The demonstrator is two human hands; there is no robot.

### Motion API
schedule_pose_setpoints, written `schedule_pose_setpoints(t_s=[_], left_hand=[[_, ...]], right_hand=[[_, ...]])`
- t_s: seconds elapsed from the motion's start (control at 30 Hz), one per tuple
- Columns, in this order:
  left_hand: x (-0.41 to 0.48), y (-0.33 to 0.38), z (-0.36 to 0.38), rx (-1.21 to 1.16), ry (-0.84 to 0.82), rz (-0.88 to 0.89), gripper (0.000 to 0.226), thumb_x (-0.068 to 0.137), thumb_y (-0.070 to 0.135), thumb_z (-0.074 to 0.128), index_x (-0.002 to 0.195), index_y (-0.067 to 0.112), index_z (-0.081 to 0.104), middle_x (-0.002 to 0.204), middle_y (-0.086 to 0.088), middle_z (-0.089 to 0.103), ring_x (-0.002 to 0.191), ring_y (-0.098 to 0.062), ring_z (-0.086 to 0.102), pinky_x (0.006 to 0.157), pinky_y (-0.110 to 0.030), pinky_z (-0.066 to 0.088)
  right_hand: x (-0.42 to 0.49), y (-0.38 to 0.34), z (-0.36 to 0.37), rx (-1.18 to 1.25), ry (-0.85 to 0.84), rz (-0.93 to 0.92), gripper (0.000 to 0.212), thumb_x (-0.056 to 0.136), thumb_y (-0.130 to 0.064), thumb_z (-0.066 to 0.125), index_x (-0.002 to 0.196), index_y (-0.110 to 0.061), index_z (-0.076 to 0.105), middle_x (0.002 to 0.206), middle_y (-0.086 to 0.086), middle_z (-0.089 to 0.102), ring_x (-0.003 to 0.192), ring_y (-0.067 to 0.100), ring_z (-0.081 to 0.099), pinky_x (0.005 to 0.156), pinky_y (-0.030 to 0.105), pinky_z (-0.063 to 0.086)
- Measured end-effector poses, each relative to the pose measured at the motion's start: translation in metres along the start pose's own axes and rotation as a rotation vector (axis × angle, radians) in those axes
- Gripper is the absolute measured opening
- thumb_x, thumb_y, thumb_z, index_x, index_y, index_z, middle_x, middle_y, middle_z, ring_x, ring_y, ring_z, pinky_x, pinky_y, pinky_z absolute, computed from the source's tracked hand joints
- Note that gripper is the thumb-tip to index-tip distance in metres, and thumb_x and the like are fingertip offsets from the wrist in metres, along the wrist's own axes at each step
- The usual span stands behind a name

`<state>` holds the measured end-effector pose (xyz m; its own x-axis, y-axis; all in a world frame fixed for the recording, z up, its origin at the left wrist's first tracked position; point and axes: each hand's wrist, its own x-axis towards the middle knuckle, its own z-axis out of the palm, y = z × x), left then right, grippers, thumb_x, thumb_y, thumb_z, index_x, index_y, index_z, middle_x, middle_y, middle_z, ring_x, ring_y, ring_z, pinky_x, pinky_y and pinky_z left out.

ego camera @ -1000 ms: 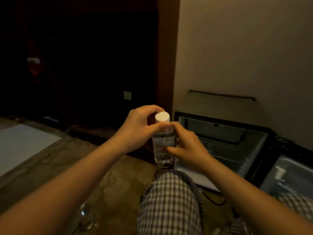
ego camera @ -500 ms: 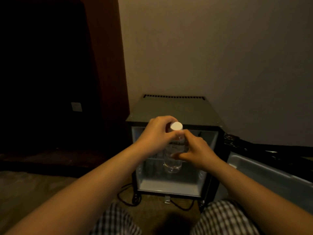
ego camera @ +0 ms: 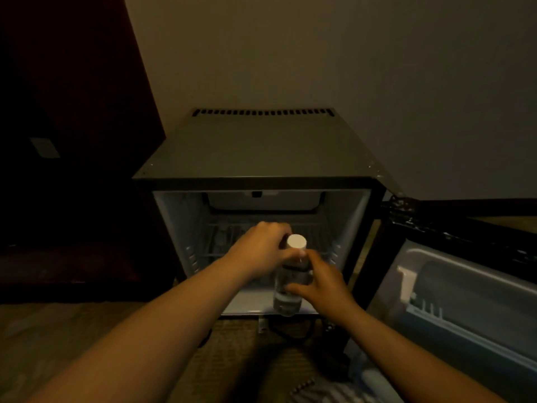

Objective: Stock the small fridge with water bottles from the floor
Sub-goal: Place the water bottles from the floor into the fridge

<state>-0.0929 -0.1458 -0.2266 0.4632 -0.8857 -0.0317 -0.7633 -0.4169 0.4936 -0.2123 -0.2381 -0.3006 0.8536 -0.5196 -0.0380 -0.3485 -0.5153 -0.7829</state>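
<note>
While the small dark fridge (ego camera: pixel 255 146) stands with its door (ego camera: pixel 465 301) swung open to the right, a clear plastic water bottle with a white cap (ego camera: pixel 287 298) is held upright at the mouth of the pale interior, over its lower front edge. The neck under the cap is gripped by the curled left hand (ego camera: pixel 261 251), and the body is clasped by the right hand (ego camera: pixel 322 286). A wire shelf (ego camera: pixel 319 228) is seen inside; what it carries cannot be told.

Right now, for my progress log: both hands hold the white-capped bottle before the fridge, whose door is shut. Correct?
No: the head view shows the door swung open to the right. The left hand and right hand do hold the white-capped bottle before the fridge.
</note>
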Motion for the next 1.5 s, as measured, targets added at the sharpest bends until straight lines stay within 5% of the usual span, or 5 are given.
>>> schedule_pose_setpoints(t_s=[0.8, 0.97, 1.2, 1.3, 1.5], left_hand=[[0.050, -0.122, 0.176, -0.726, -0.223, -0.508, 0.040, 0.098, 0.007, 0.034, 0.136, 0.015, 0.043, 0.130, -0.003, 0.050, 0.115, -0.014, 0.048, 0.088, -0.013, 0.040], [0.061, -0.132, 0.199, -0.836, -0.181, -0.534, 0.038, 0.098, 0.014, 0.039, 0.136, 0.019, 0.042, 0.135, -0.007, 0.051, 0.125, -0.021, 0.049, 0.110, -0.041, 0.037], [0.061, -0.134, 0.222, -0.942, -0.142, -0.588, 0.053, 0.091, -0.006, 0.041, 0.138, 0.018, 0.039, 0.126, 0.009, 0.050, 0.081, 0.009, 0.061, 0.071, -0.009, 0.046], [0.056, -0.132, 0.228, -0.911, -0.110, -0.581, 0.060, 0.089, -0.009, 0.041, 0.144, 0.013, 0.030, 0.147, 0.001, 0.038, 0.130, -0.008, 0.044, 0.111, -0.030, 0.036], [0.060, -0.139, 0.236, -0.785, -0.097, -0.491, 0.062, 0.090, 0.000, 0.049, 0.144, 0.021, 0.027, 0.149, 0.002, 0.033, 0.138, -0.016, 0.032, 0.116, -0.038, 0.028]], right_hand=[[0.088, 0.105, 0.084, 0.043, 0.013, 0.347, 0.053, 0.077, -0.017, 0.073, 0.125, -0.015, 0.052, 0.124, 0.006, 0.061, 0.113, 0.018, 0.057, 0.089, 0.022, 0.041], [0.106, 0.114, 0.090, 0.093, 0.071, 0.333, 0.050, 0.077, -0.016, 0.074, 0.123, -0.008, 0.057, 0.122, 0.010, 0.063, 0.115, 0.022, 0.058, 0.079, 0.010, 0.033], [0.093, 0.137, 0.115, 0.303, 0.191, 0.481, 0.025, 0.081, -0.013, 0.069, 0.104, -0.017, 0.060, 0.102, 0.004, 0.068, 0.093, 0.013, 0.067, 0.085, 0.028, 0.047], [0.082, 0.146, 0.125, 0.401, 0.173, 0.433, 0.037, 0.089, 0.007, 0.051, 0.098, -0.029, 0.052, 0.091, -0.013, 0.061, 0.082, -0.005, 0.065, 0.079, 0.016, 0.046], [0.089, 0.149, 0.129, 0.497, 0.125, 0.423, 0.037, 0.087, 0.004, 0.054, 0.106, -0.028, 0.056, 0.111, -0.003, 0.060, 0.109, 0.014, 0.056, 0.097, 0.028, 0.043]])
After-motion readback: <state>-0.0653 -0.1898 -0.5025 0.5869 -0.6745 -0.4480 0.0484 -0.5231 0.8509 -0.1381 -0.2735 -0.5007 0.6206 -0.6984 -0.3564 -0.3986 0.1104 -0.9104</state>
